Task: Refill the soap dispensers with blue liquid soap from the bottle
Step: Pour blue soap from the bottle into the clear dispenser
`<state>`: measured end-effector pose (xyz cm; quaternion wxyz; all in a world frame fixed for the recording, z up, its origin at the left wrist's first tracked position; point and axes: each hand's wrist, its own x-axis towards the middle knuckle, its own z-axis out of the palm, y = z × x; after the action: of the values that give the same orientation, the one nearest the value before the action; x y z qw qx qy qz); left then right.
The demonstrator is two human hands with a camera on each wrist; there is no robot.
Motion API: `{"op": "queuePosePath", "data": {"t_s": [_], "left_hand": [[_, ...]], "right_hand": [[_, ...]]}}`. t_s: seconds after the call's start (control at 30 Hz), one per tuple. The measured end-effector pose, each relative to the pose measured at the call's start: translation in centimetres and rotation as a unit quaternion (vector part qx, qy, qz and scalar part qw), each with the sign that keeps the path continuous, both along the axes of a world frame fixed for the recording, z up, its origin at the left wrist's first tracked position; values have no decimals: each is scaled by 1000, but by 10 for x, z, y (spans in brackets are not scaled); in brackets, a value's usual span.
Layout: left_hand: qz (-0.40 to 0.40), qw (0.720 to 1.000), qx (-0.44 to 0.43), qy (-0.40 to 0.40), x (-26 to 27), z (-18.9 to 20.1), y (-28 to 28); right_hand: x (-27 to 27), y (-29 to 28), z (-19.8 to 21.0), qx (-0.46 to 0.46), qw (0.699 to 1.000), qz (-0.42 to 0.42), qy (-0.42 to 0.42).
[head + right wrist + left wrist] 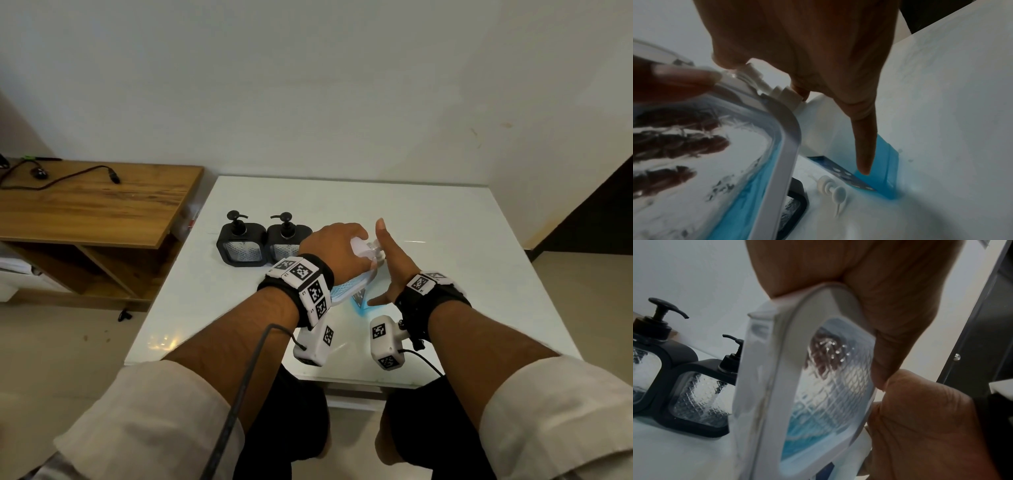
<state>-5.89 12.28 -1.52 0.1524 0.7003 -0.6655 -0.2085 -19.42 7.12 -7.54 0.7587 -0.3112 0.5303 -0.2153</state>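
Observation:
My left hand [332, 246] grips a white-framed clear dispenser [352, 286] and holds it tilted, its open threaded neck [756, 79] up against my right palm. Blue soap pools in the dispenser's low corner [807, 434]. The soap bottle [885, 162], with blue liquid and a label, stands on the table under my right hand [394, 270]. My right thumb [863, 154] lies down the bottle's side, one finger curls at its top, and the index finger points straight up. A white pump head [832, 190] lies loose on the table beside the bottle.
Two black-framed pump dispensers [241, 245] [286, 243] stand side by side just left of my hands on the white table [445, 240]. A wooden desk [85, 202] with a black cable is at the far left. A wall runs behind the table.

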Motion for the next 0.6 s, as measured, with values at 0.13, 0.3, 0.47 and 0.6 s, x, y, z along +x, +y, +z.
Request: {"op": "queuePosePath", "data": {"t_s": [0.13, 0.3, 0.47, 0.6], "left_hand": [[-1, 1000, 3, -4, 0, 1, -2], [-1, 1000, 2, -11, 0, 1, -2], [-3, 1000, -1, -15, 0, 2, -1], [-3, 1000, 0, -15, 0, 3, -2]], "right_hand": [[1, -1, -2, -37, 998, -26, 45], [1, 1, -9, -68, 993, -53, 75], [2, 9, 8, -47, 998, -14, 36], [0, 6, 8, -56, 997, -6, 48]]}}
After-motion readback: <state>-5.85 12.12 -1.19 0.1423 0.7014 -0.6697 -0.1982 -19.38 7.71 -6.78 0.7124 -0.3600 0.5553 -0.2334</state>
